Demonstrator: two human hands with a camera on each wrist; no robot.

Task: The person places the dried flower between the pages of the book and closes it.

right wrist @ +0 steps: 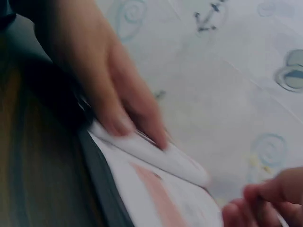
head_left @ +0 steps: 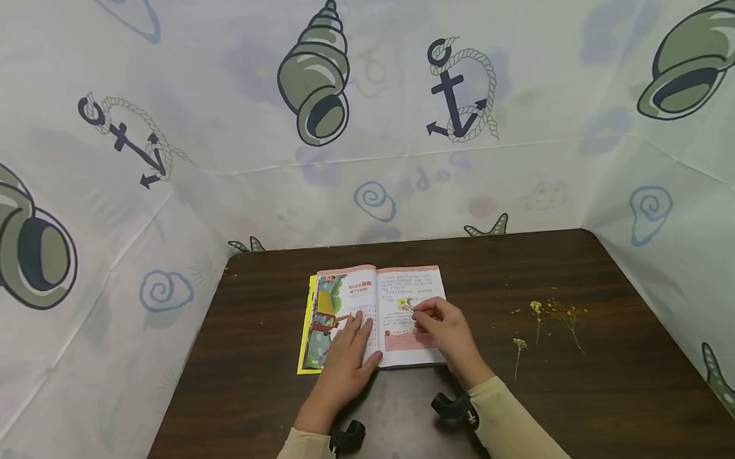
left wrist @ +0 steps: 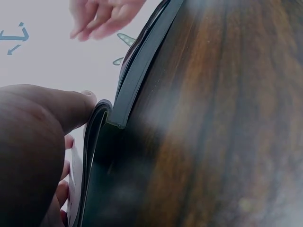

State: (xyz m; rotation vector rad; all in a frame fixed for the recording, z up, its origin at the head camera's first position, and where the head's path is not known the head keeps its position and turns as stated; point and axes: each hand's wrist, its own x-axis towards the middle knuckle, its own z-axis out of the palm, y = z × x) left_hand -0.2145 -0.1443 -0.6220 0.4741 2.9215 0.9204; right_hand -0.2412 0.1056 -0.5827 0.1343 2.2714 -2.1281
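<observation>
An open book (head_left: 410, 354) with a coloured picture on its left page lies on the dark wooden table. My left hand (head_left: 348, 353) rests on the left page with its fingers spread toward the fold. Above the right page, my right hand (head_left: 447, 329) pinches a small sprig of yellow flowers (head_left: 404, 303) between thumb and fingers. In the left wrist view, the left thumb (left wrist: 71, 106) lies at the book's near edge (left wrist: 137, 80). The right wrist view is blurred; the yellow blossoms (right wrist: 261, 165) show beside the right fingers there.
Several dried flower sprigs lie to the right on the table (head_left: 228, 413): a yellow one (head_left: 536, 309), a branching orange one (head_left: 568, 316) and a pale one (head_left: 519, 346). Small crumbs are scattered near them. A patterned cloth (head_left: 249, 200) surrounds the table at the back and sides.
</observation>
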